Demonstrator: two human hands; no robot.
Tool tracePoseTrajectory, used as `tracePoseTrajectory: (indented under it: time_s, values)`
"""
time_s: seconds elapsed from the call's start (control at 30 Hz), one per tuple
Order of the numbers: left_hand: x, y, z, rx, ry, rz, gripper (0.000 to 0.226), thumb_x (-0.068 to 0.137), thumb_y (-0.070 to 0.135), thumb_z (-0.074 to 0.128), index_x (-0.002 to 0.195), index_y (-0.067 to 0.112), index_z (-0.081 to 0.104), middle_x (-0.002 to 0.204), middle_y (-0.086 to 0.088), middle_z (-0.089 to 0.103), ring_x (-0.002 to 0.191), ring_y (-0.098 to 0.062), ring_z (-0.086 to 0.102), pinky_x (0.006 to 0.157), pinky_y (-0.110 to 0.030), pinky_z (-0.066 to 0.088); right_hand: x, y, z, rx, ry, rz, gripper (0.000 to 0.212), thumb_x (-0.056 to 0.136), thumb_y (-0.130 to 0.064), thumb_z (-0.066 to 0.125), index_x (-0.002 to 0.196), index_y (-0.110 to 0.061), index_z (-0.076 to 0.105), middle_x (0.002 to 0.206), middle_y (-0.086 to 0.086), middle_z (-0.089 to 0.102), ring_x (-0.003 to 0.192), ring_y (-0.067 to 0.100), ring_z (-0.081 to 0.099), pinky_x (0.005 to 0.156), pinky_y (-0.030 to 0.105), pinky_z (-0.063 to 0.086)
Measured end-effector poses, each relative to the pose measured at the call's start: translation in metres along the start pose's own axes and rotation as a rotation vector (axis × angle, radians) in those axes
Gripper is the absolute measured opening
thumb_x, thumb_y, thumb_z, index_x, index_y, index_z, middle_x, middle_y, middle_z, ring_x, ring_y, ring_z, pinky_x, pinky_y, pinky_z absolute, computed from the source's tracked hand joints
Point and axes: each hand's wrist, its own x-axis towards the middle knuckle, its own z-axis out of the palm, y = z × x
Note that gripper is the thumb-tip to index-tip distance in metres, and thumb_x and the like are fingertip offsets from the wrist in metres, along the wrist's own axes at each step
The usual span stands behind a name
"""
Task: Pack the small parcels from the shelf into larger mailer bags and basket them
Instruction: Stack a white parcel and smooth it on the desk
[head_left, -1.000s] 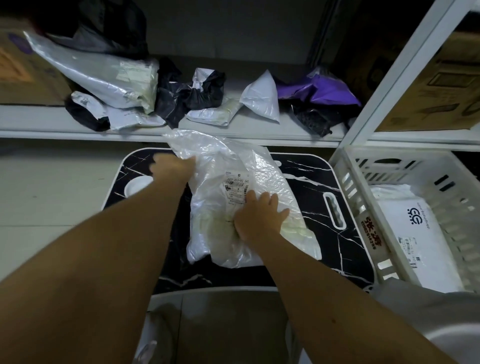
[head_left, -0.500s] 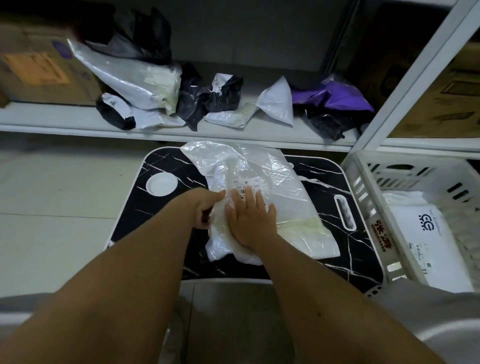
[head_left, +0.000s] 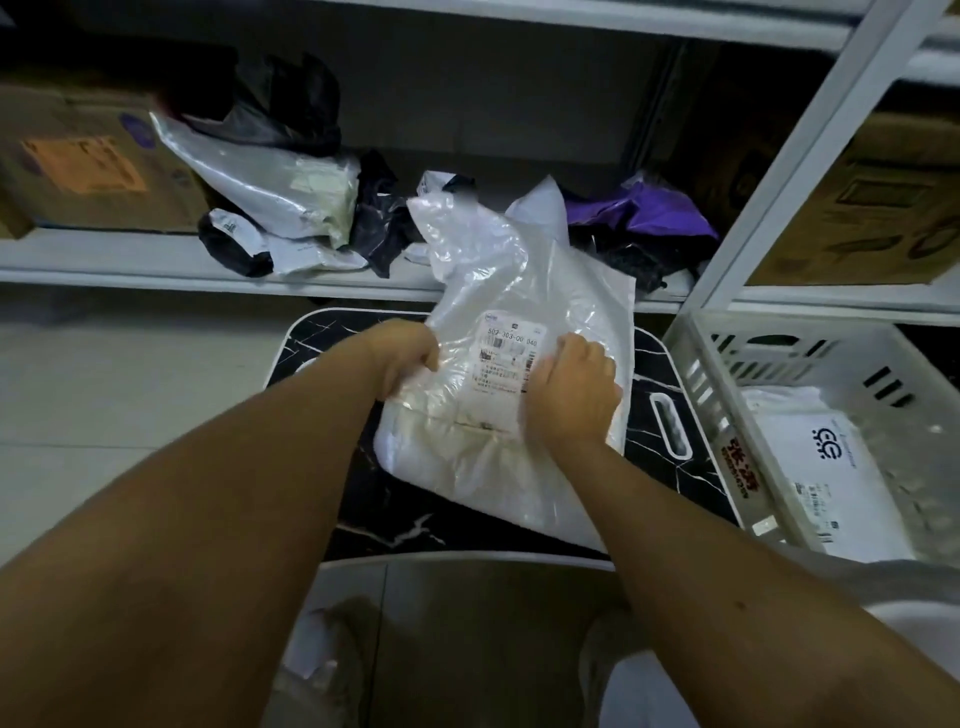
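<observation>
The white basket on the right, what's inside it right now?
Inside the white basket lies one white mailer bag with a dark logo and a shipping label. Anything beneath it is covered, and the basket's near corner is hidden by a sleeve.

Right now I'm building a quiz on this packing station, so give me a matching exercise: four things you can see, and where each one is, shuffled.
Things:
1. white mailer bag
2. purple parcel
3. cardboard box
4. printed white parcel

Places:
A. in the white basket
B. far left of the shelf
C. held by the left hand and right hand over the black marbled table
D. right end of the shelf, beside the upright post

Pairs: 1-C, 2-D, 3-B, 4-A
</observation>
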Motion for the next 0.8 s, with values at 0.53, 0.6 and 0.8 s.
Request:
tracePoseTrajectory:
  time_s: [0.53, 0.6, 0.8]
  values:
    - [0.035, 0.047, 0.048, 1.34, 0.522, 0.595, 0.044, 0.088, 0.013, 0.053, 0.131, 0.017, 0.043, 0.131, -0.008, 0.053, 0.131, -0.027, 0.037, 0.112, -0.061, 0.014, -0.022, 0.03, 0.006, -0.149, 0.022, -0.49, 0.029, 0.088, -0.045, 0.049, 0.108, -0.026, 0.06, 0.127, -0.001, 0.053, 0.119, 0.021, 0.047, 0.098, 0.044, 0.035]
    - [0.044, 0.024, 0.059, 1.347, 0.524, 0.632, 0.064, 0.089, 0.018, 0.058, 0.144, 0.015, 0.027, 0.15, -0.012, 0.032, 0.144, -0.029, 0.02, 0.114, -0.06, 0.011, -0.025, 0.037, 0.019, -0.185, -0.149, -0.459, 0.035, 0.091, -0.048, 0.048, 0.118, -0.028, 0.055, 0.135, -0.001, 0.046, 0.12, 0.022, 0.046, 0.095, 0.043, 0.04]
    - [0.037, -0.048, 0.103, 1.262, 0.437, 0.504, 0.062, 0.098, 0.054, 0.009, 0.151, 0.029, -0.013, 0.159, -0.008, -0.018, 0.146, -0.034, -0.016, 0.112, -0.065, -0.002, -0.024, 0.045, 0.034, -0.255, -0.2, -0.393, 0.039, 0.096, -0.045, 0.039, 0.133, -0.032, 0.042, 0.143, 0.001, 0.039, 0.121, 0.025, 0.047, 0.091, 0.044, 0.041]
